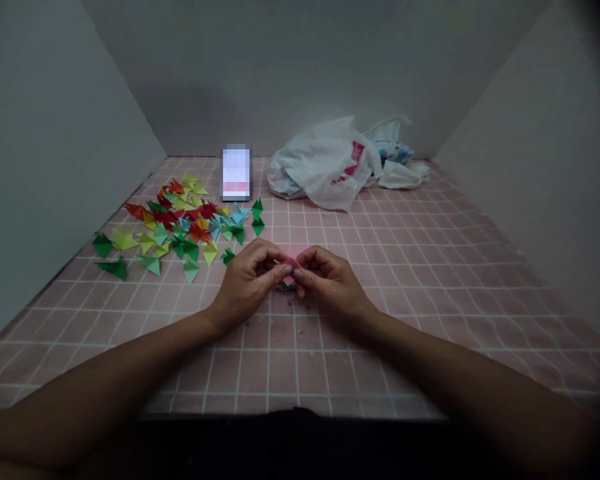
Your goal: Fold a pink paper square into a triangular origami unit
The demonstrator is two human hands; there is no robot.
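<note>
Pinching a small pink folded paper (291,261) between them, the left hand (247,280) and right hand (330,280) meet at the middle of the table (430,280), which wears a pink grid-patterned cover. Each grip is pressed together on the paper, thumb against fingertips, the two thumbs nearly touching; the paper sits just above the table surface, partly hidden by the fingers. Left of the hands, a scatter of folded paper pieces (180,223) in green, yellow, red and blue spreads toward the left wall (55,167); the nearest green piece lies just beside the left hand. At the back stand a blurred upright card (237,172) and a crumpled white plastic bag (330,163), both well apart from the hands. Open table lies to the right, bounded by the right wall (530,167), and in front toward the near edge.
</note>
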